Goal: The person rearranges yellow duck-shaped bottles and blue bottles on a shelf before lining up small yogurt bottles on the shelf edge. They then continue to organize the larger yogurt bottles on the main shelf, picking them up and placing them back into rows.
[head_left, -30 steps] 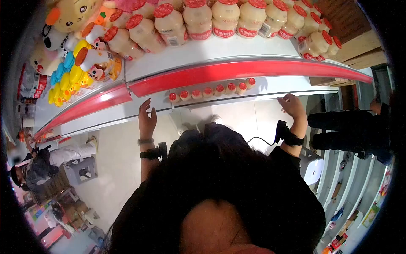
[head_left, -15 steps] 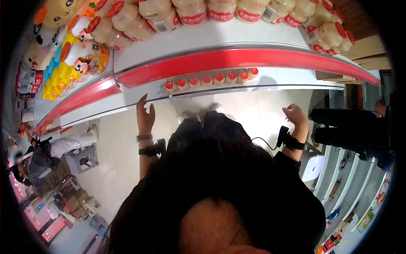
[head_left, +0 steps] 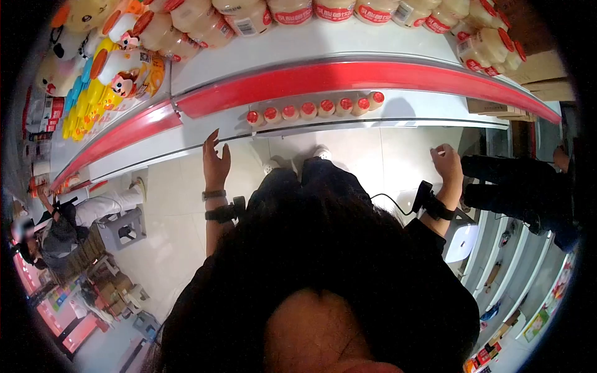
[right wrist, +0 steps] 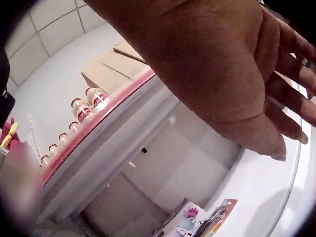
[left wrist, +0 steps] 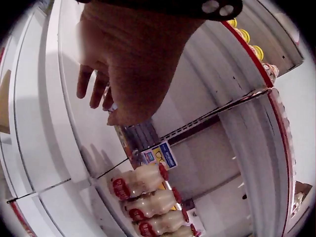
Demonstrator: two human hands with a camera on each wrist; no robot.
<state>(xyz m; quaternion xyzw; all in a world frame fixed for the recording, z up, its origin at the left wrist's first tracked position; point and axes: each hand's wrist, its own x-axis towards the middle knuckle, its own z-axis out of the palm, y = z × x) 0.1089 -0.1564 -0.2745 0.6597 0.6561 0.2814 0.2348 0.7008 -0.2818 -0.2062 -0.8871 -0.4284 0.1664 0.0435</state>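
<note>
My left hand [head_left: 216,165] hangs in front of the lower shelf with its fingers loosely spread and nothing in them. To the other side, the right hand [head_left: 446,163] is held off the shelf's edge, fingers relaxed and holding nothing. Between the hands, a row of several small cream-coloured drink bottles [head_left: 326,109] with red caps stands on the white lower shelf [head_left: 423,112]. The left wrist view shows some of these bottles [left wrist: 148,178] below the left hand [left wrist: 136,64]. In the right wrist view the right hand [right wrist: 217,74] extends over a white shelf surface.
Larger red-capped drink bottles [head_left: 292,12] line the upper shelf, behind a red front strip [head_left: 323,79]. Yellow bottles and plush toys [head_left: 87,18] fill the left end. Cardboard boxes [head_left: 538,68] sit at the right. One person [head_left: 510,177] stands on the right; another [head_left: 62,230] is at the left.
My right hand has drawn back from the shelf and shifted right. The left hand stays nearly in place. The shelves have moved up in the head view; the small bottles still stand in their row.
</note>
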